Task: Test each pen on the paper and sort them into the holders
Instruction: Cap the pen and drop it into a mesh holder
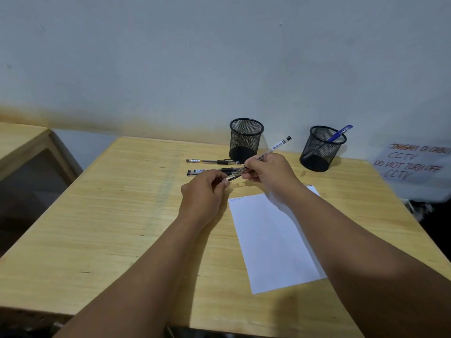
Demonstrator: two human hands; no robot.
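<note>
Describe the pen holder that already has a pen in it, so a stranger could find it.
On the wooden table, two black mesh holders stand near the wall. It is the right holder, tilted, beyond the white paper. Only it contains a blue pen; the left holder looks empty.

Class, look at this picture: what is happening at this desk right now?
A person sits at a wooden desk. The right hand grips a clear pen, while the left hand pinches its cap near the tip. Three more pens lie on the desk behind the hands. The paper has a small scribble in its top corner. Of the two mesh holders, the left holder looks empty and the right holder has one blue pen.
</note>
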